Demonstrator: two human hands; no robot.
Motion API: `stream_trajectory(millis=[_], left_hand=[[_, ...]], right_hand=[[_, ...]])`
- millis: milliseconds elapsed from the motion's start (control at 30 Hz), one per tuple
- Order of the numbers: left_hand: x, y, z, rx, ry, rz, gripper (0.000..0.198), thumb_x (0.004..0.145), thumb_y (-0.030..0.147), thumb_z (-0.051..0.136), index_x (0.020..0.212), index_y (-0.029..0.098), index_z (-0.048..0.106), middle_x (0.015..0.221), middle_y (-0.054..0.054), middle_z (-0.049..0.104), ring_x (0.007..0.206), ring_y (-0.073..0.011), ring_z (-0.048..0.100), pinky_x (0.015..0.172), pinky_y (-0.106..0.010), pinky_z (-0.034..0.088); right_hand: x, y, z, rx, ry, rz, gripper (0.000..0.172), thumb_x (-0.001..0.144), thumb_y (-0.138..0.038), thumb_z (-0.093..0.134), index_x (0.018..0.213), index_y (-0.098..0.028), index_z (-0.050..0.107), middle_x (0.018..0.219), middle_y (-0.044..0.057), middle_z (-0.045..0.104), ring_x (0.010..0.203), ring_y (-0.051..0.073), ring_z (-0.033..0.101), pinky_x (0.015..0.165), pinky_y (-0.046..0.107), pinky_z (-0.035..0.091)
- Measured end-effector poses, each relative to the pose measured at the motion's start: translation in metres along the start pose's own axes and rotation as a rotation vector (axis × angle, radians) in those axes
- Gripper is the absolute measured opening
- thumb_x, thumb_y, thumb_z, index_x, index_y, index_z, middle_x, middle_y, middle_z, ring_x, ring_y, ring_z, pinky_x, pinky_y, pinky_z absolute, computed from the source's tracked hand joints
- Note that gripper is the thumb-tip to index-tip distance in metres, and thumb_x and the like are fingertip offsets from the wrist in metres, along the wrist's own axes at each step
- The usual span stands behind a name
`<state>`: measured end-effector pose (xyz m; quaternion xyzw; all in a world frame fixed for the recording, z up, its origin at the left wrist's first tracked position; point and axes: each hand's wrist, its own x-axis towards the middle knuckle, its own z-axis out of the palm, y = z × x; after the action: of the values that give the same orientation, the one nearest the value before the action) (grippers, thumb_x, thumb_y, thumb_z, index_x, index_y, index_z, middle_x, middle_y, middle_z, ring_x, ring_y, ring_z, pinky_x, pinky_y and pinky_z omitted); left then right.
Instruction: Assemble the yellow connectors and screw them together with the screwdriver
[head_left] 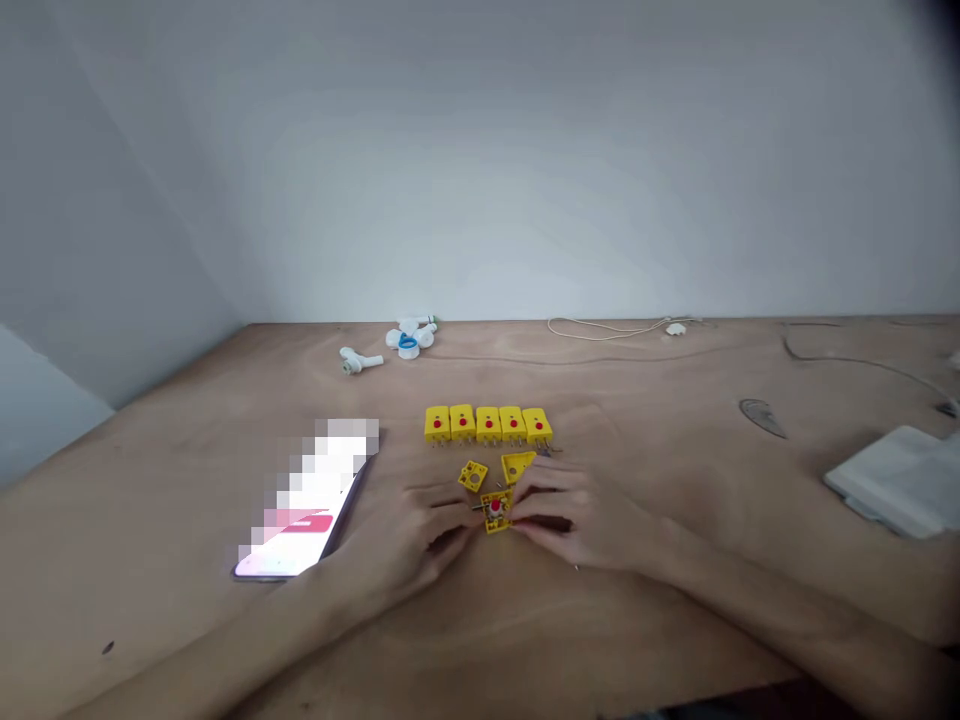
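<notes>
Open yellow housing [493,527]: lies between both hands on the worktop [420,665], nearer the front edge than the back, well in from the left edge.
Look of the housing: bright yellow, roughly square, open to the inside; bears a round red button [495,506] in a pale collar at the middle, among small parts too tiny to tell apart.
Left-hand grip [425,530]: pinches the housing at its left side with the fingertips.
Right-hand grip [581,510]: grasps the housing's right side between thumb and fingers.
Yellow plate [472,476]: lies just behind the housing, toward the left edge; shows holes.
Yellow cover [514,468]: lies just behind the housing, partly hidden by the right hand.
Five yellow boxes [489,425]: line up side by side toward the back edge; show one red button each and point metal pins toward the front edge.
Phone [304,550]: glows toward the left edge.
White fittings [361,362]: lie near the back left corner.
</notes>
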<state>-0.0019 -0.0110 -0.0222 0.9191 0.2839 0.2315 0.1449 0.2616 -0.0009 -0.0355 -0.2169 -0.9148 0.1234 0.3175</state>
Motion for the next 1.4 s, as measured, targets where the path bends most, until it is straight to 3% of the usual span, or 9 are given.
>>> stream_trajectory(millis=[567,800,1100,1400], left_hand=[[-0.003,-0.001,0.001,0.141,0.039,0.109,0.024,0.103,0.015,0.048,0.104,0.018,0.072,0.100,-0.007,0.074,0.088,-0.0207,0.072,0.079,-0.031,0.059],[-0.002,0.000,-0.001,0.134,0.146,0.112,0.019,0.100,0.016,0.053,0.103,0.018,0.072,0.100,-0.006,0.076,0.088,-0.0202,0.073,0.080,-0.031,0.059],[0.001,0.004,-0.007,0.141,0.089,0.137,0.021,0.098,0.014,0.053,0.104,0.021,0.072,0.099,-0.005,0.075,0.087,-0.0212,0.071,0.078,-0.032,0.056],[0.002,-0.003,-0.009,0.213,0.022,0.244,0.025,0.101,0.012,0.048,0.111,0.018,0.069,0.106,-0.010,0.073,0.096,-0.0229,0.070,0.088,-0.035,0.056]], right_hand=[[0.000,0.011,0.009,0.117,0.042,-0.003,0.011,0.092,-0.016,0.071,0.100,-0.022,0.077,0.094,0.005,0.078,0.089,0.020,0.072,0.082,0.036,0.060],[0.001,0.010,0.007,0.107,0.032,0.000,0.010,0.093,-0.018,0.071,0.100,-0.021,0.077,0.095,0.005,0.078,0.090,0.020,0.072,0.085,0.036,0.061],[0.001,0.007,0.006,0.090,0.022,0.008,0.010,0.093,-0.016,0.069,0.100,-0.021,0.075,0.096,0.005,0.077,0.092,0.020,0.071,0.085,0.036,0.060],[0.002,0.006,0.005,0.085,0.014,0.015,0.009,0.093,-0.017,0.069,0.099,-0.020,0.076,0.095,0.006,0.077,0.089,0.020,0.071,0.083,0.034,0.060]])
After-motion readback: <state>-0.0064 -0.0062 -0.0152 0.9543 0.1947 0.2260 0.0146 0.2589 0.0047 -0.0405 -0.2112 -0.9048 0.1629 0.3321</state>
